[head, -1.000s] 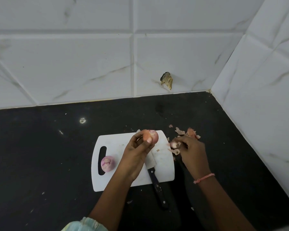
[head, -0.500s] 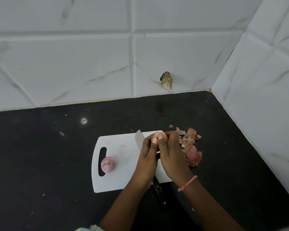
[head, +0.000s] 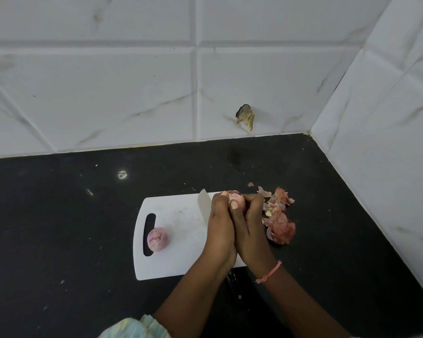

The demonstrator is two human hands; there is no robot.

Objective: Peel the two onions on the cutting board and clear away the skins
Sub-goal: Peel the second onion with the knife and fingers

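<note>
Both hands, left [head: 220, 223] and right [head: 250, 225], grip one onion [head: 237, 200] over the board's [head: 181, 252] far right corner. A peeled onion [head: 157, 239] lies near the board's left edge; skins [head: 280, 222] lie just right.

Hands hide most of the knife [head: 204, 202].

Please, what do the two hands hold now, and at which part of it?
Both hands, left and right, grip one onion over the cutting board, fingers curled round its sides; the top shows between them.
</note>
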